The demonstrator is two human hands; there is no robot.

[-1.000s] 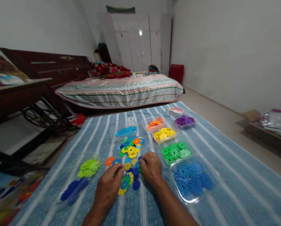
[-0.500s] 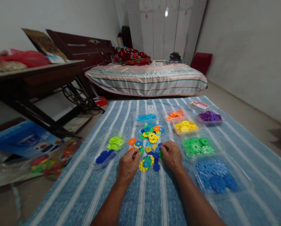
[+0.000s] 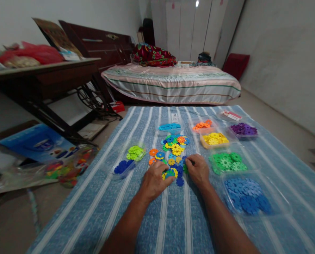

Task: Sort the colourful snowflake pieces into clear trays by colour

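Observation:
My left hand (image 3: 154, 180) reaches over a joined cluster of yellow and green-blue notched plastic discs (image 3: 170, 173), thumb and fingers apart around its left side. My right hand (image 3: 198, 170) has its fingers pinched together beside the dark blue notched discs (image 3: 180, 181); what is between the fingertips is hidden. A green disc peeks out by that hand. Between and beyond the hands lie loose orange discs (image 3: 153, 152), a blue-and-yellow disc pair (image 3: 160, 155) and a heap of mixed yellow, green and blue discs (image 3: 177, 149).
Clear tubs hold light blue (image 3: 169, 126), orange (image 3: 203, 125), yellow (image 3: 215, 138), purple (image 3: 243, 129), green (image 3: 228, 162) and blue discs (image 3: 247, 195) behind and to the right. Left, another tub holds lime (image 3: 135, 153) and dark blue discs (image 3: 123, 166). A bed (image 3: 170, 83) stands beyond.
My left hand has opened from a pinch and moved right over the yellow and green-blue disc cluster. My right hand stays pinched by the dark blue discs. The view has shifted slightly.

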